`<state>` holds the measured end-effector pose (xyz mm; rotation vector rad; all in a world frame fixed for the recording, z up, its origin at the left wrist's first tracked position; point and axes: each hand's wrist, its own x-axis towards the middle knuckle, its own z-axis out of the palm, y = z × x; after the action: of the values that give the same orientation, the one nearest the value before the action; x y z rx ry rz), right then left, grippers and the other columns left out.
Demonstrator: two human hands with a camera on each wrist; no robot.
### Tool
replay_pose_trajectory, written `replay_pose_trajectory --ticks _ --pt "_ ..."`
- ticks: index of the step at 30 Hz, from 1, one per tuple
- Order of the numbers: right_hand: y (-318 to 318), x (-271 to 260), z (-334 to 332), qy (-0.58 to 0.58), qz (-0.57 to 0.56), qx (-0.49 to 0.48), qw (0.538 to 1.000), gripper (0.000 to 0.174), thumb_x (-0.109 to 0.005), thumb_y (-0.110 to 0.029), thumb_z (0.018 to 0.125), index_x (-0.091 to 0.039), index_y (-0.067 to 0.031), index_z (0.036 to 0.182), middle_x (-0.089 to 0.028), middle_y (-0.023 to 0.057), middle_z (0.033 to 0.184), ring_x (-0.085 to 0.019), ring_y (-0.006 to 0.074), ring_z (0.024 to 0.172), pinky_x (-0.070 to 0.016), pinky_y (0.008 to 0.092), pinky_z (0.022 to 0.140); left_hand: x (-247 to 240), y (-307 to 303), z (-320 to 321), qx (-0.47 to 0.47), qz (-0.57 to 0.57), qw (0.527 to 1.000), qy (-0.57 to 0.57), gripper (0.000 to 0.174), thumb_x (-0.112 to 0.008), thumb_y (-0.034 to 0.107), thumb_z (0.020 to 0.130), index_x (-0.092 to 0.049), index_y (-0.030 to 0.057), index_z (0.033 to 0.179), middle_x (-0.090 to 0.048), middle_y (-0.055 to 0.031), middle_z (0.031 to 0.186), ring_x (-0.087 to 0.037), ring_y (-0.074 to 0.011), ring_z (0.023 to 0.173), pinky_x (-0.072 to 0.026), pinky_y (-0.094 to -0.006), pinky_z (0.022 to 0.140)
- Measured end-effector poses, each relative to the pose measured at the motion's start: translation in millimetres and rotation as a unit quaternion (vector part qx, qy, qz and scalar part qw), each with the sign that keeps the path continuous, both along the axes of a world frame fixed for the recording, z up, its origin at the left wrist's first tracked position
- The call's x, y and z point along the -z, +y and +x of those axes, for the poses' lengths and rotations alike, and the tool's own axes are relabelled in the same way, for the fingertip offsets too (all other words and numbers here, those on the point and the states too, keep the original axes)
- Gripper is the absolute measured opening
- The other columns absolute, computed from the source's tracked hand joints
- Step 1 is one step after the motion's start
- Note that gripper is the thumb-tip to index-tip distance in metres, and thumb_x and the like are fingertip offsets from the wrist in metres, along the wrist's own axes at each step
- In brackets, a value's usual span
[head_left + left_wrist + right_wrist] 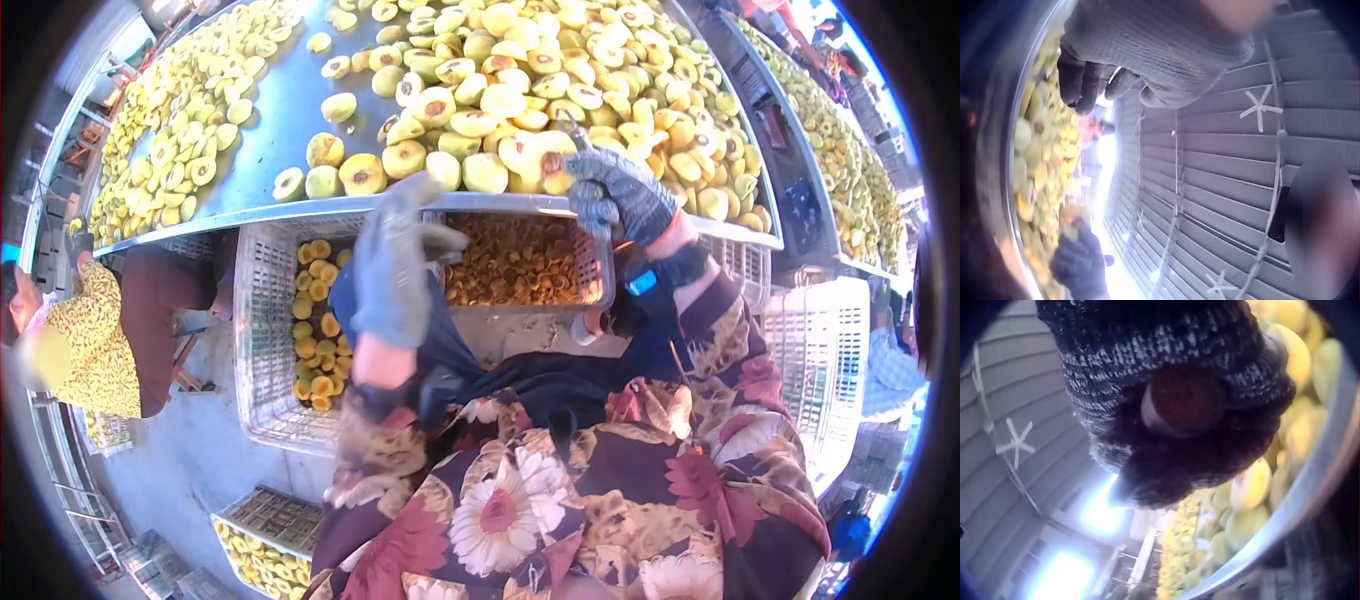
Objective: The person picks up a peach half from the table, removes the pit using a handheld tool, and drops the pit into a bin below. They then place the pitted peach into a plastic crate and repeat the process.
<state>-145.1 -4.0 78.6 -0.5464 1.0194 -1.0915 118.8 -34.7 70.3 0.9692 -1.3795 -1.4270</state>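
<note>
My right hand (625, 190), in a grey knit glove, grips a tool with a thin, curved metal tip (570, 125) above the table's near edge. The round brown butt of its handle (1188, 400) shows inside the curled fingers in the right wrist view. My gloved left hand (395, 270) is blurred at the same edge, its fingers loosely extended and thumb apart, nothing seen in it. Just beyond both hands lie halved yellow peaches (485, 172), some with red-brown hollows. In the left wrist view the left glove (1154, 50) has its fingers partly bent.
Under the edge, a crate (600, 290) holds brown scraps, and a white crate (265, 420) on the left holds fruit halves. The metal tabletop (265, 130) carries heaps of fruit. Another person in a yellow patterned top (95, 340) sits at left. A white basket (820, 330) stands at right.
</note>
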Motion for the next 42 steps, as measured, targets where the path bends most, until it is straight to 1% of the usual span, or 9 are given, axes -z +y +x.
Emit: replay_pose_trajectory --ticks 3,11,15,17,22,28,33,38,42 --pt "37.1 11.1 21.7 -0.086 0.014 -0.054 0.995 0.016 -0.059 -0.024 0.09 -0.058 -0.0094 0.083 -0.044 -0.0035 0.054 -0.042 0.0077 0.039 -0.0376 0.023 0.037 5.1 11.4 -46.3 0.121 0.151 0.98 0.034 0.077 -0.032 0.064 0.093 -0.044 -0.0006 0.132 -0.064 -0.0149 0.108 -0.062 -0.0149 0.064 -0.0503 -0.0251 0.059" --pt "86.9 35.0 59.6 0.153 -0.083 0.123 0.977 0.03 -0.064 -0.022 0.088 -0.053 -0.0037 0.109 -0.058 0.0032 0.072 -0.054 0.013 0.051 -0.0485 0.0275 0.048 45.0 36.8 -78.5 0.178 0.301 0.906 0.239 0.055 -0.038 0.058 0.095 -0.055 0.0096 0.116 -0.063 -0.0062 0.101 -0.06 -0.0159 0.08 -0.0469 -0.0269 0.058" --pt "95.2 49.3 49.3 0.554 -0.228 0.195 0.777 0.038 -0.064 -0.022 0.085 -0.05 0.0001 0.113 -0.063 0.0191 0.08 -0.064 0.0362 0.068 -0.0515 0.0419 0.063 52.2 41.6 -79.9 0.184 0.164 0.94 0.237 0.053 -0.038 0.056 0.096 -0.055 0.0092 0.114 -0.063 -0.0069 0.101 -0.06 -0.0175 0.081 -0.0482 -0.028 0.063" --pt "105.2 40.1 50.9 0.591 -0.182 0.1 0.779 0.037 -0.062 -0.024 0.085 -0.05 -0.0006 0.111 -0.063 0.0232 0.08 -0.063 0.0401 0.073 -0.0508 0.0459 0.066 61.4 43.2 -86.8 0.175 0.073 0.959 0.208 0.052 -0.037 0.055 0.096 -0.054 0.0088 0.113 -0.063 -0.0073 0.101 -0.061 -0.0184 0.084 -0.0492 -0.029 0.069" --pt "100.5 43.0 52.9 0.613 -0.144 0.006 0.777 0.031 -0.063 -0.02 0.084 -0.051 -0.001 0.106 -0.06 0.0255 0.085 -0.059 0.0446 0.081 -0.0485 0.045 0.068 67.3 45.8 -85.6 0.146 -0.053 0.983 0.098 0.037 -0.065 -0.001 0.079 -0.053 0.0026 0.114 -0.064 -0.0103 0.104 -0.061 -0.0222 0.094 -0.0489 -0.0317 0.083" --pt "87.0 40.4 63.1 0.579 -0.144 -0.029 0.802 0.031 -0.062 -0.021 0.084 -0.05 -0.0011 0.105 -0.06 0.025 0.087 -0.059 0.0444 0.084 -0.0483 0.0448 0.071 70.7 39.6 -83.3 0.111 0.124 0.966 0.199 0.04 -0.036 0.042 0.101 -0.053 0.007 0.112 -0.061 -0.0053 0.1 -0.059 -0.0144 0.096 -0.0484 -0.0293 0.084" --pt "78.2 39.5 67.8 0.506 -0.089 -0.029 0.858 0.031 -0.062 -0.022 0.084 -0.051 -0.0011 0.104 -0.062 0.0239 0.085 -0.061 0.0418 0.082 -0.0492 0.0452 0.072 73.7 34.5 -83.4 0.092 0.197 0.944 0.249 0.036 -0.038 0.037 0.101 -0.053 0.0062 0.111 -0.062 -0.0074 0.1 -0.06 -0.0146 0.091 -0.0495 -0.0286 0.081" --pt "72.9 47.1 73.5 0.636 -0.137 -0.059 0.757 0.029 -0.059 -0.016 0.085 -0.051 -0.002 0.108 -0.061 0.0169 0.077 -0.065 0.0315 0.069 -0.0517 0.04 0.063 90.2 25.9 -82.0 0.077 0.053 0.983 0.16 0.044 -0.033 0.039 0.101 -0.055 0.0015 0.109 -0.065 -0.0113 0.098 -0.063 -0.019 0.088 -0.0508 -0.0303 0.079" --pt "71.8 38.5 77.3 0.563 -0.082 -0.121 0.813 0.029 -0.059 -0.016 0.084 -0.051 -0.0033 0.109 -0.061 0.0161 0.076 -0.065 0.0291 0.066 -0.0518 0.0392 0.061 63.1 31.7 -73.8 0.021 -0.16 0.987 0.002 0.049 -0.032 0.041 0.101 -0.056 -0.0015 0.108 -0.066 -0.013 0.094 -0.065 -0.0225 0.083 -0.0518 -0.0325 0.077"
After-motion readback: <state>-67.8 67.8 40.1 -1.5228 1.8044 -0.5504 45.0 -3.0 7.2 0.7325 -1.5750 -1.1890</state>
